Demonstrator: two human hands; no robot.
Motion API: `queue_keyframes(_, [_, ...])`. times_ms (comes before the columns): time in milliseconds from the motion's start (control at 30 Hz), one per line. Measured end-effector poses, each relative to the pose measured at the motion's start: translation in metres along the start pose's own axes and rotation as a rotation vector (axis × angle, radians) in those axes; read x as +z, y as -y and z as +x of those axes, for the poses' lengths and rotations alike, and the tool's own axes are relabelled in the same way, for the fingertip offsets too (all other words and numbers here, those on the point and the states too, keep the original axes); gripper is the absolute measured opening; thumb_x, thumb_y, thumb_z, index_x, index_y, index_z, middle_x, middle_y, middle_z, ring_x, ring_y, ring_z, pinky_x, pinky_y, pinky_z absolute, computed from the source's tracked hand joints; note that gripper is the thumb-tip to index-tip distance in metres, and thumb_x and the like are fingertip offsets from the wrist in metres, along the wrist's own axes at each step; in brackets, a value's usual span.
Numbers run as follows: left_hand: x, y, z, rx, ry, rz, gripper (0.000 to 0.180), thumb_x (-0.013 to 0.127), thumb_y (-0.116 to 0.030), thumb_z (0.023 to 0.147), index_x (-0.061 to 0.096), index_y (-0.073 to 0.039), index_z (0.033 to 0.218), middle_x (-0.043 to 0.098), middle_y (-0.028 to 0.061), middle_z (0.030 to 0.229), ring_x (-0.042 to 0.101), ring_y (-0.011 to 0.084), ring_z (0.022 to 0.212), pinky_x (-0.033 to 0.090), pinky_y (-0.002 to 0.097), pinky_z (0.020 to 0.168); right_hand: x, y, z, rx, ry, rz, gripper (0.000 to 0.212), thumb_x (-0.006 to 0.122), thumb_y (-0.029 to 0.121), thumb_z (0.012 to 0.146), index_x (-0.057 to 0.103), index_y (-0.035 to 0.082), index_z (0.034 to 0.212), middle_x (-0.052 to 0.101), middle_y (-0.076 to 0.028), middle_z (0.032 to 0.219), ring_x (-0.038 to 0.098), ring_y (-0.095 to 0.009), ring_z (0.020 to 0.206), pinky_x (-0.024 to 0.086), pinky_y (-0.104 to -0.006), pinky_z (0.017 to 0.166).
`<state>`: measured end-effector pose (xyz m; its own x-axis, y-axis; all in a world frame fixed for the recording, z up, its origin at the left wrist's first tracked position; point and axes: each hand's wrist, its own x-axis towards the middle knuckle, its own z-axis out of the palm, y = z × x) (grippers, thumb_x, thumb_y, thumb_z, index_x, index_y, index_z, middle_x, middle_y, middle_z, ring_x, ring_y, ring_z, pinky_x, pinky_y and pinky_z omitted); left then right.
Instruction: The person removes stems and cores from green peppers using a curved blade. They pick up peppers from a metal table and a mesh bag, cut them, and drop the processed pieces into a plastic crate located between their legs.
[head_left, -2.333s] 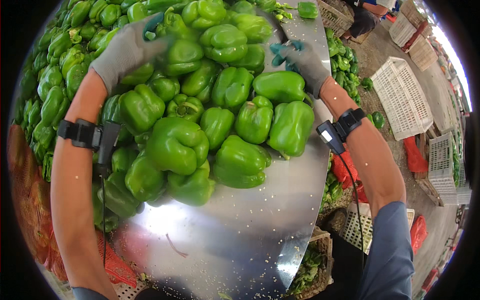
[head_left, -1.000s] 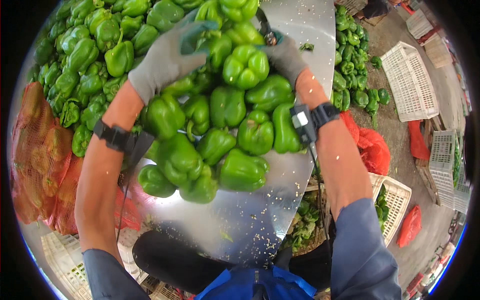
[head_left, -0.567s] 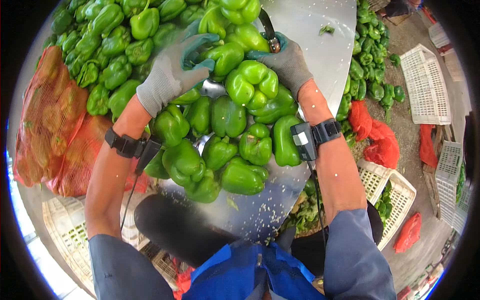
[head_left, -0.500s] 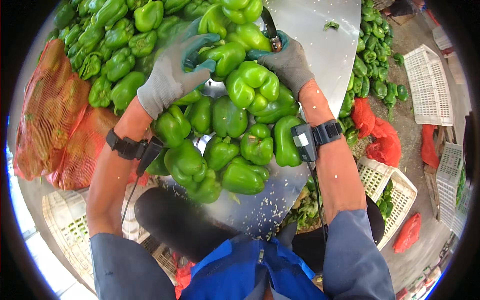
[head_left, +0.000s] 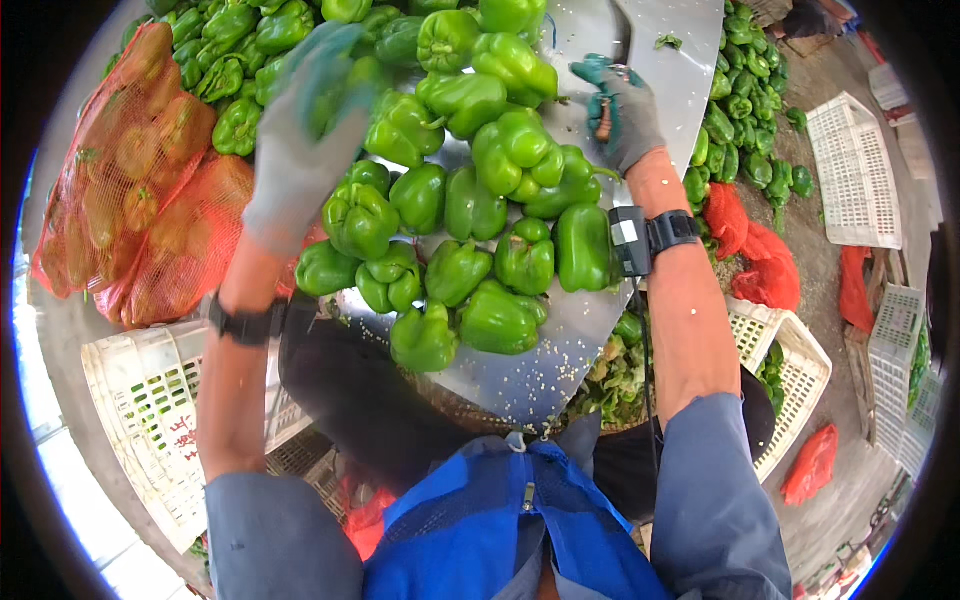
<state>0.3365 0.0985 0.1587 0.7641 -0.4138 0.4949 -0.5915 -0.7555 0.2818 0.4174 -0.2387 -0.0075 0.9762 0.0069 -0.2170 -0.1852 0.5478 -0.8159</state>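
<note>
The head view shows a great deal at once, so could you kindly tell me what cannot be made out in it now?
All in the head view:
Left hand: motion blur obscures its finger positions.
Brown-handled tool in the right hand: the hand itself covers much of it.
Green pepper pile, upper left: cut off by the top edge.
White crate, lower left: partly behind the left forearm.

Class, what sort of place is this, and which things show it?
Probably a vegetable sorting or packing area: green peppers piled on a metal table, filled red mesh sacks, and white plastic crates nearby.
</note>
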Motion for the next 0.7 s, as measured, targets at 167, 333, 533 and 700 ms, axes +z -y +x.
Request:
queue_keyframes(167, [-0.043, -0.068, -0.1, -0.383, -0.189, -0.1, 0.037, 0.067, 0.005, 0.1, 0.069, 0.007, 0.137, 0.074, 0.017, 0.132, 0.072, 0.0232, 0.12, 0.057, 0.034, 0.105, -0.057, 0.018, -0.018, 0.02, -0.062, -0.064, 0.034, 0.076, 0.02, 0.099, 0.069, 0.004, 0.129, 0.083, -0.015, 0.11, 0.064, -0.013, 0.055, 0.046, -0.0282, 0.039])
queue_keyframes(333, [-0.017, -0.141, -0.198, -0.867, -0.11, -0.262, 0.042, 0.065, -0.008, 0.107, 0.063, 0.007, 0.146, 0.073, 0.0179, 0.121, 0.07, 0.0238, 0.112, 0.056, 0.0371, 0.1, -0.064, 0.032, -0.059, -0.022, -0.286, -0.263, 0.023, 0.077, 0.016, 0.097, 0.074, 0.004, 0.117, 0.082, -0.012, 0.1, 0.06, -0.013, 0.05, 0.043, -0.0298, 0.039])
queue_keyframes(533, [0.017, -0.169, -0.213, -1.027, -0.023, -0.185, 0.071, 0.077, -0.026, 0.101, 0.049, 0.005, 0.159, 0.064, 0.0283, 0.141, 0.067, 0.04, 0.125, 0.053, 0.0472, 0.108, -0.031, 0.045, -0.147, -0.26, -0.375, -0.429, 0.02, 0.084, 0.016, 0.091, 0.077, 0.001, 0.103, 0.071, -0.002, 0.076, 0.056, -0.01, 0.052, 0.044, -0.0273, 0.048])
queue_keyframes(700, [0.034, -0.163, -0.229, -1.266, -0.277, -0.535, 0.07, 0.075, -0.025, 0.106, 0.044, 0.004, 0.162, 0.063, 0.02, 0.139, 0.062, 0.0242, 0.123, 0.054, 0.0379, 0.103, -0.031, 0.011, -0.184, -0.287, -0.423, -0.882, 0.027, 0.089, 0.025, 0.092, 0.078, 0.001, 0.098, 0.069, 0.001, 0.075, 0.056, -0.009, 0.064, 0.048, -0.029, 0.063])
